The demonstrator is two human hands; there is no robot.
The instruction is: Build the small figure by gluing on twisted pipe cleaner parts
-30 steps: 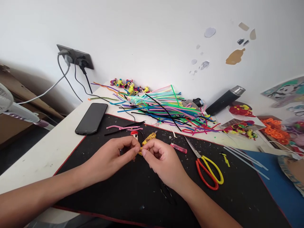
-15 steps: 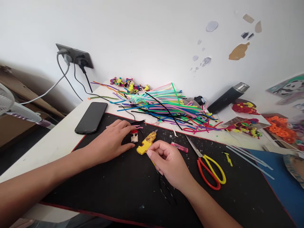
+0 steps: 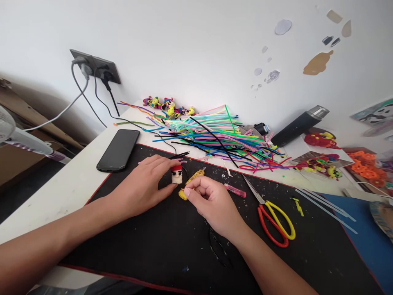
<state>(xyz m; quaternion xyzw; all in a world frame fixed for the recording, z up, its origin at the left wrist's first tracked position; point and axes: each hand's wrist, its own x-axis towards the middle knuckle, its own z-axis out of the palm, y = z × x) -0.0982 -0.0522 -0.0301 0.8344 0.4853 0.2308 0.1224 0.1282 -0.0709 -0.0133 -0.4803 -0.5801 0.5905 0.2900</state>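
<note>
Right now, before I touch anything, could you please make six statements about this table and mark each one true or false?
1. The left hand is close to the small face with a red top. True.
2. The phone lies to the left of the scissors. True.
3. The phone is lit. False: it is dark.
4. The right hand partly hides the yellow glue gun. True.
5. The right hand holds the scissors. False: they lie on the black mat.
6. The yellow glue gun is to the right of the scissors. False: it is to their left.
</note>
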